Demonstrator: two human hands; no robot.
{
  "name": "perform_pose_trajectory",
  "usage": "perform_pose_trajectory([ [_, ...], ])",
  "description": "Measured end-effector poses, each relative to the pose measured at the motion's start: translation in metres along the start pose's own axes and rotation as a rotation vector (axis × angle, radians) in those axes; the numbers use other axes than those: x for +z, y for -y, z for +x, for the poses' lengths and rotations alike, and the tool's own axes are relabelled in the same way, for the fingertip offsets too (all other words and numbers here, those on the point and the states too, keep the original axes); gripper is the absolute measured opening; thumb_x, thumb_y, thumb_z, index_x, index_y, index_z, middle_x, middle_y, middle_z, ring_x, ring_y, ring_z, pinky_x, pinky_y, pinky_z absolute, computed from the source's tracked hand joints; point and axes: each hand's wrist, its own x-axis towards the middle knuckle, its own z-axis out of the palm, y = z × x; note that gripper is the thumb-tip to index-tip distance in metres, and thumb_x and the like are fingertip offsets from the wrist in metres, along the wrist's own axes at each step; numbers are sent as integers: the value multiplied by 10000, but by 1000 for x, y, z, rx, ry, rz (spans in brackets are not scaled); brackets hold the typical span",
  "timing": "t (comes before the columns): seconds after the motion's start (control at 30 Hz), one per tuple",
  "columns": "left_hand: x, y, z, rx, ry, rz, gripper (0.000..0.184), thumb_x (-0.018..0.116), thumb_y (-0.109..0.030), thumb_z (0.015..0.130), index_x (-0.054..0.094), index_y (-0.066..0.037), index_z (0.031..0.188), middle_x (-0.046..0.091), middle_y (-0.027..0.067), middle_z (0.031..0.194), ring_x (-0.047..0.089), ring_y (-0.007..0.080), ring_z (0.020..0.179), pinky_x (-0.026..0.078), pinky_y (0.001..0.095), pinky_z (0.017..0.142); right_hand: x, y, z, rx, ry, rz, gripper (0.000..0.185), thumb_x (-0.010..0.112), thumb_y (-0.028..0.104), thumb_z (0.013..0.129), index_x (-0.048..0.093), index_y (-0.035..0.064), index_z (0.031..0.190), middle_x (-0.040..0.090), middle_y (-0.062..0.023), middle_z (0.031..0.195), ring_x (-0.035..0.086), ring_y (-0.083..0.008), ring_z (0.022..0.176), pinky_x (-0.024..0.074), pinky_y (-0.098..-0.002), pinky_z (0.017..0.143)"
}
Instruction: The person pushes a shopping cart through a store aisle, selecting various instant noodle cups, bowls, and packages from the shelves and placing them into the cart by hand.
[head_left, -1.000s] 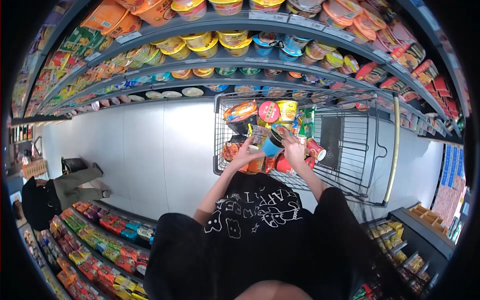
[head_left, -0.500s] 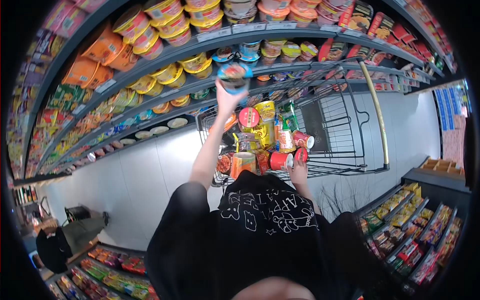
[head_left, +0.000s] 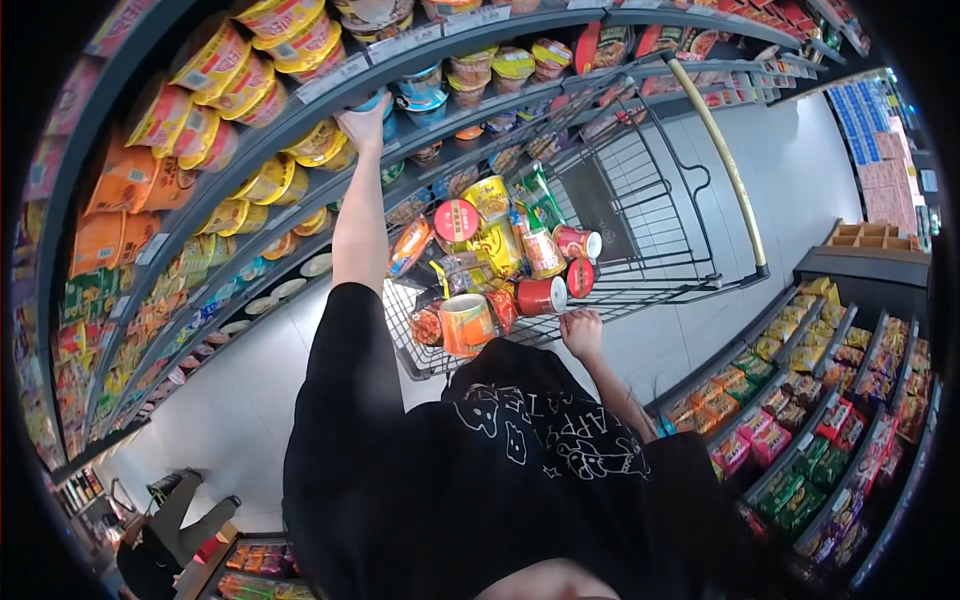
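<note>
My left hand (head_left: 366,128) reaches up to the shelf, its fingers closed round a blue instant noodle bowl (head_left: 376,101), mostly hidden by the hand. Similar blue bowls (head_left: 422,95) stand just right of it. My right hand (head_left: 582,330) rests with curled fingers on the near rim of the shopping cart (head_left: 690,285). In the cart lie several noodle packs: a red-lidded bowl (head_left: 456,221), a yellow cup (head_left: 487,198), an orange tub (head_left: 467,322), a red cup on its side (head_left: 541,296) and a round red lid (head_left: 580,278) close to my right hand.
Shelves with yellow noodle bowls (head_left: 265,182) and orange tubs (head_left: 120,180) curve along the left and top. The cart's yellow handle (head_left: 722,160) is at the right. Snack racks (head_left: 800,440) stand at the lower right. Another person (head_left: 150,560) is at the lower left.
My left hand has carried the blue bowl from above the cart onto the shelf, up and left. My right hand has moved off the red lid to the cart's rim. The view has turned.
</note>
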Motion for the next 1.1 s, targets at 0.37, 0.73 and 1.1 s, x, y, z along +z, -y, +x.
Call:
perform_pose_trajectory([
  [0.37, -26, 22, -96, -14, -41, -37, 691, 652, -149, 707, 262, 91, 1225, 328, 238, 1229, 296, 346, 1169, 223, 397, 983, -2, 7, 3, 69, -7, 31, 110, 542, 173, 682, 589, 83, 641, 587, -46, 675, 548, -201, 696, 388, -343, 686],
  [0.73, -103, 155, -274, -1477, -19, 168, 390, 645, -358, 724, 540, 13, 783, 558, 123, 815, 541, 230, 677, 472, 327, 601, -2, 9, 7, 87, -63, 62, 68, 553, 145, 646, 596, 92, 651, 591, -38, 674, 545, -196, 690, 385, -338, 688],
  [1.1, -74, 192, -283, -1827, 104, -670, 320, 550, -381, 800, 527, -62, 806, 494, -9, 621, 461, 59, 479, 390, 154, 413, -1, 11, 4, 133, -44, -11, 101, 542, 178, 627, 570, 85, 597, 592, -59, 660, 554, -200, 692, 397, -342, 694],
])
